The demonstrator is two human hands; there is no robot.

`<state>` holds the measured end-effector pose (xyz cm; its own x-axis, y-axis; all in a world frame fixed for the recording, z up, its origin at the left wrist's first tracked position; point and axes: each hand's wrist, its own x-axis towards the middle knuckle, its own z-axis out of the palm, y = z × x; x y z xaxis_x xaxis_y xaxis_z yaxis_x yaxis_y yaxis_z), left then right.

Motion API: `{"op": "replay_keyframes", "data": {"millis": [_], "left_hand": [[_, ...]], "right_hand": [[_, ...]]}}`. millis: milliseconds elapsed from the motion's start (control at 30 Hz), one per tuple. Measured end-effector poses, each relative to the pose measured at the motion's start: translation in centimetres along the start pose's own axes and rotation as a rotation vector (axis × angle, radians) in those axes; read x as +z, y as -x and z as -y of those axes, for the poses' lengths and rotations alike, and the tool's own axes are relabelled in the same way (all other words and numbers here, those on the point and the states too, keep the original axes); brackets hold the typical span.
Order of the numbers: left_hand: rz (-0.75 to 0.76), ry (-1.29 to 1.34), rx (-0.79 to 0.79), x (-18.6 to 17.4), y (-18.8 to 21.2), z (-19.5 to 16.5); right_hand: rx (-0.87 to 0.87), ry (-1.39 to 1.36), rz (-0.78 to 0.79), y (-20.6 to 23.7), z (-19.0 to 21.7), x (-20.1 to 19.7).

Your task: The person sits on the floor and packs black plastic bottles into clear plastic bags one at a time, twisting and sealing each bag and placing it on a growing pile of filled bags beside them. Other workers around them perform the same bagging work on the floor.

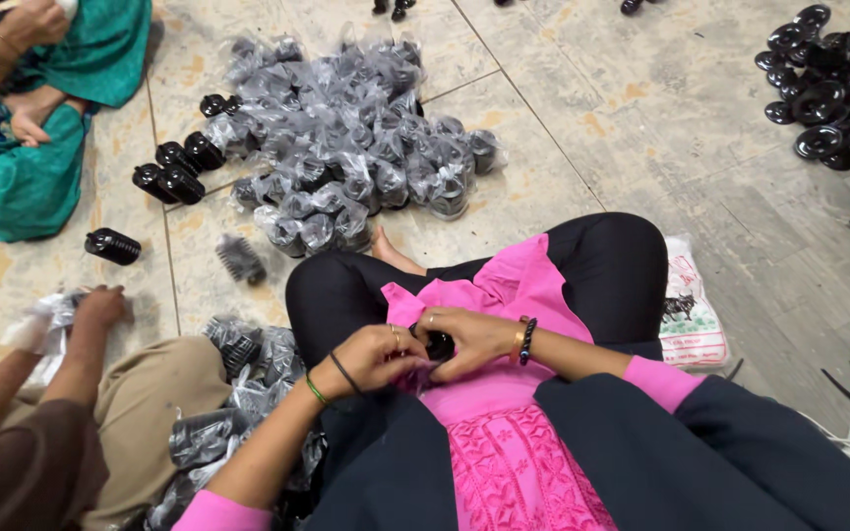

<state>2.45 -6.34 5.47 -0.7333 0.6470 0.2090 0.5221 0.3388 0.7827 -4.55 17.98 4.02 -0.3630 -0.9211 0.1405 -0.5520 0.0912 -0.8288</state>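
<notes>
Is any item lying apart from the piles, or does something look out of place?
Yes. One bare black piece and one wrapped piece lie alone on the floor tiles, apart from the big heap of wrapped pieces.

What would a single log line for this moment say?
left hand: holds small black part | right hand: same part, over lap | floor ahead: pile of bagged black parts

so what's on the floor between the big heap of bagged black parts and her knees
In the head view, one loose bagged black part lies on the floor tile between the heap of bagged parts and her left knee; a bare foot pokes out too.
</notes>
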Motion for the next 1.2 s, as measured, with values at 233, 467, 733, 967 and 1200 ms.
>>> {"op": "replay_keyframes", "data": {"millis": [233,467,733,967,1200], "left_hand": [[-0.205,0.303,-0.452,1.9,3.0,1.5],[-0.447,0.294,-0.447,0.7,2.8,2.4],[0.121,-0.178,-0.237,0.2,3.2,2.8],[-0.050,-0.692,-0.092,-1.3,-0.3,2.8],[-0.377,-0.467,0.027,4.3,-0.3,1.9]], "right_hand": [[-0.253,-0.027,-0.217,-2.7,0.5,4.7],[-0.124,0.023,-0.080,-5.6,-0.5,2.0],[-0.264,-0.002,0.053,-1.7,1.0,-0.5],[-0.212,0.263,0.039,-1.5,-0.4,-0.3],[0.080,0.487,0.000,1.1,-2.0,-0.5]]}}
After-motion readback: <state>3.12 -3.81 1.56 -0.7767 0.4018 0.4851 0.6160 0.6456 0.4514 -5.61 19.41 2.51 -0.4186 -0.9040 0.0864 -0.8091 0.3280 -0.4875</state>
